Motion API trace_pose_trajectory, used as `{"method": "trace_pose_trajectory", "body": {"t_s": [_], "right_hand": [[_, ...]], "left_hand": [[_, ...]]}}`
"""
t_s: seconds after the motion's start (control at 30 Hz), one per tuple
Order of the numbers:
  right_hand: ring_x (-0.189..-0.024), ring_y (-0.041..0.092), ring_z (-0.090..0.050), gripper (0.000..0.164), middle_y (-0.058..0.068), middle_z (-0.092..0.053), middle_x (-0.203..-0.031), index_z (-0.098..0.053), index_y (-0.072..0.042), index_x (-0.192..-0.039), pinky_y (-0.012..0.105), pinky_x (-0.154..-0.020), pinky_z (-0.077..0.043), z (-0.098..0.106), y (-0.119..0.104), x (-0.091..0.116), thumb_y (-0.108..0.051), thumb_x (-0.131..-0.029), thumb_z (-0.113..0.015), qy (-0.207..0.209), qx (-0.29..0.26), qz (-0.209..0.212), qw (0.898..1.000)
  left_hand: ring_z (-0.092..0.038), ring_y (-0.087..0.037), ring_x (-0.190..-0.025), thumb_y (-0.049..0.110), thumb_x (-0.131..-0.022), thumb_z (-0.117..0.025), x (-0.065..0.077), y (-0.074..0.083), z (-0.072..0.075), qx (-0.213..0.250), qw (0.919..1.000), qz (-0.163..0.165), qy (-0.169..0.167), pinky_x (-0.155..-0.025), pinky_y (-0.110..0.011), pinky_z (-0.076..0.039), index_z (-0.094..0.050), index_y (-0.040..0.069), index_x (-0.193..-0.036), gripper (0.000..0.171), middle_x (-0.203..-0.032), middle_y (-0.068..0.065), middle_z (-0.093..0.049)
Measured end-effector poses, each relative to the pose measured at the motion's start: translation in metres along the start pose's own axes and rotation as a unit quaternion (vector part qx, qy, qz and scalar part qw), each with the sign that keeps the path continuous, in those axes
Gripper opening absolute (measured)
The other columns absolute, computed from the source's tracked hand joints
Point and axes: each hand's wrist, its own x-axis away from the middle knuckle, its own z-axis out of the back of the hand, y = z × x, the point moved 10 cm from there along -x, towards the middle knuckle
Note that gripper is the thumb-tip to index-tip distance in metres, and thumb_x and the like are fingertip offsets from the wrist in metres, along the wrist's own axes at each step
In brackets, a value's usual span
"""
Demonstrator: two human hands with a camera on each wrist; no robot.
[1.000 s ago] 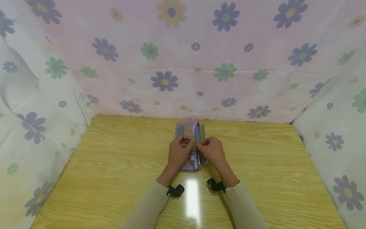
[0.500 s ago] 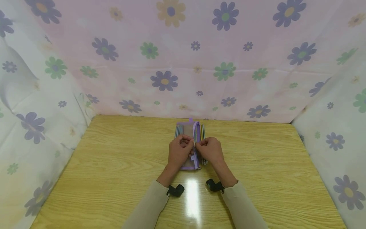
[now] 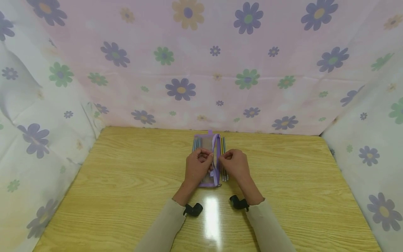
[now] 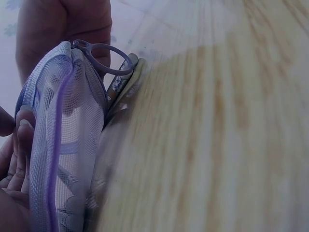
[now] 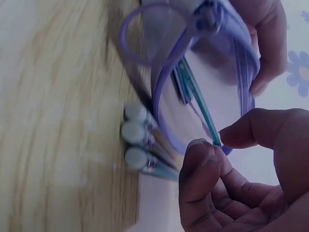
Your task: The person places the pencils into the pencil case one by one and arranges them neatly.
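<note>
A purple-trimmed mesh pencil case lies on the table with its zipped mouth gaping. My left hand pinches the left side of that mouth. My right hand is at the right edge, thumb and fingertips drawn close together. In the right wrist view, a teal pencil inside the case runs right up to these fingertips; I cannot tell whether they pinch it, the rim or nothing. Several pencils with white eraser ends lie just right of the case. A purple ring hangs at the case's near end.
Several grey-blue pencils show along the case's left side. The wood-grain table reaches back to a flowered cloth. Black wrist cameras sit at both cuffs.
A pencil in my right hand a second ago has gone down into the case's mouth. The right hand has since shifted slightly right, to the rim. My left hand keeps its place.
</note>
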Motion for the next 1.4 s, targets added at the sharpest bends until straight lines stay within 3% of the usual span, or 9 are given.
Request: {"method": "trace_pose_trajectory", "body": {"t_s": [0.5,1.0,1.17,1.4], "right_hand": [[-0.065,0.020,-0.064,0.015,0.010,-0.072,-0.078,-0.076,-0.001,-0.085,0.028,-0.053,-0.051,0.013,0.012,-0.006,-0.016,-0.088,-0.076,0.023,0.045,-0.003,0.999],[-0.052,0.016,-0.057,0.026,0.004,-0.067,-0.061,-0.073,-0.005,-0.066,0.025,-0.046,-0.045,0.007,0.016,-0.006,-0.017,-0.088,-0.080,0.009,0.084,0.000,0.996],[-0.046,0.014,-0.052,0.034,0.000,-0.059,-0.051,-0.067,-0.008,-0.056,0.024,-0.042,-0.039,0.007,0.017,-0.005,-0.017,-0.087,-0.078,0.014,0.094,-0.005,0.995],[-0.039,0.009,-0.035,0.047,-0.008,-0.036,-0.042,-0.048,-0.016,-0.044,0.023,-0.037,-0.024,0.008,0.015,-0.004,-0.016,-0.083,-0.074,0.016,0.123,-0.011,0.992]], "left_hand": [[-0.065,-0.015,-0.053,0.007,-0.101,-0.073,0.002,0.002,0.000,0.002,0.9999,-0.016,-0.001,-0.046,-0.025,-0.056,-0.072,0.002,-0.101,0.006,-0.080,-0.017,-0.072],[-0.066,-0.015,-0.054,0.006,-0.102,-0.071,0.002,0.001,0.000,-0.004,0.9999,-0.010,-0.006,-0.047,-0.028,-0.058,-0.071,0.002,-0.102,0.004,-0.082,-0.014,-0.072],[-0.065,-0.015,-0.053,0.006,-0.102,-0.071,0.001,0.001,0.000,-0.005,0.9999,-0.013,-0.005,-0.047,-0.026,-0.056,-0.071,0.002,-0.102,0.004,-0.081,-0.015,-0.071],[-0.065,-0.016,-0.053,0.007,-0.101,-0.073,0.000,-0.001,0.001,0.007,0.9999,-0.012,-0.003,-0.047,-0.024,-0.055,-0.072,0.002,-0.101,0.006,-0.081,-0.016,-0.071]]}}
